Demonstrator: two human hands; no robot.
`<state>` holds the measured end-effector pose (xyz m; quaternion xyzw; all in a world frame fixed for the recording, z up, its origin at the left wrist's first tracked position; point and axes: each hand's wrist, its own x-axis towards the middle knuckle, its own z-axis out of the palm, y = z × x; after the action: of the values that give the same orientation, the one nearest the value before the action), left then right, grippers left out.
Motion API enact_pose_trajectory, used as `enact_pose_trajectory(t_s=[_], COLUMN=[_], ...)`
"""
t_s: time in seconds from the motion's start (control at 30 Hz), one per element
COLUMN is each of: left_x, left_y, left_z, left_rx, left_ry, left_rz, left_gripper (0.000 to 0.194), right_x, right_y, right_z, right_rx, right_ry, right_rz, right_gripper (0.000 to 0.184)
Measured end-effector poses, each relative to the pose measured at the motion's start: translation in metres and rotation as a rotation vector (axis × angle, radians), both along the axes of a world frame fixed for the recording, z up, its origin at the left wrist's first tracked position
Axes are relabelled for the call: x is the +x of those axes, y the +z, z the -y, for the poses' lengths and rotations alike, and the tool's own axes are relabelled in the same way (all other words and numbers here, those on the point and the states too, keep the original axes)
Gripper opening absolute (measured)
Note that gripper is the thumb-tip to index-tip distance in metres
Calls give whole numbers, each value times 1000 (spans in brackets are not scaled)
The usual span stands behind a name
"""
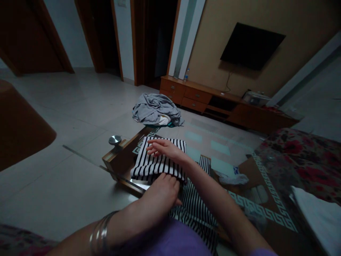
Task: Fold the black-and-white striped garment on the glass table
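Note:
A black-and-white striped garment (pixel 149 165) lies partly folded on a glass-topped coffee table (pixel 125 156). Its unfolded part trails toward me over the table edge. My right hand (pixel 162 147) lies flat on the folded part, fingers stretched out and pointing left. My left hand (pixel 162 190) rests at the near edge of the fold, fingers curled down onto the cloth; what they grip is hidden. Metal bangles (pixel 99 233) sit on my left wrist.
A heap of grey clothes (pixel 156 110) lies at the table's far end. A round metal fitting (pixel 115 139) sits at the table's left corner. White crumpled plastic (pixel 231 177) lies right of the garment. A floral sofa (pixel 303 160), a TV cabinet (pixel 202 97) and a wall television (pixel 252 44) stand beyond.

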<state>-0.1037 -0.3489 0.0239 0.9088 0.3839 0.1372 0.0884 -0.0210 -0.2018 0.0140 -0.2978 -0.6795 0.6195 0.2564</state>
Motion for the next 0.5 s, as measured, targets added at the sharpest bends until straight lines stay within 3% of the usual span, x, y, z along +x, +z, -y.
enact_pose_trajectory(t_s=[0.1, 0.17, 0.2, 0.27, 0.37, 0.5], left_x=[-3, 0, 2, 9, 21, 31], left_y=[34, 40, 35, 15, -29, -73], left_z=[10, -5, -17, -42, -64, -69], left_rx=[-76, -41, 10, 108, 122, 188], left_ry=[-123, -119, -98, -53, -38, 13], left_rz=[40, 88, 91, 40, -103, -187], left_gripper=[25, 29, 33, 42, 49, 61], right_x=[46, 72, 81, 91, 91, 84], right_y=[8, 6, 2, -8, -24, -41], right_z=[-20, -33, -38, -46, -49, -58], right_rx=[327, 531, 615, 744, 884, 1002], right_ry=[-241, -326, -305, -154, 55, 29], right_rz=[134, 285, 347, 420, 503, 681], right_gripper=[28, 26, 25, 25, 27, 34])
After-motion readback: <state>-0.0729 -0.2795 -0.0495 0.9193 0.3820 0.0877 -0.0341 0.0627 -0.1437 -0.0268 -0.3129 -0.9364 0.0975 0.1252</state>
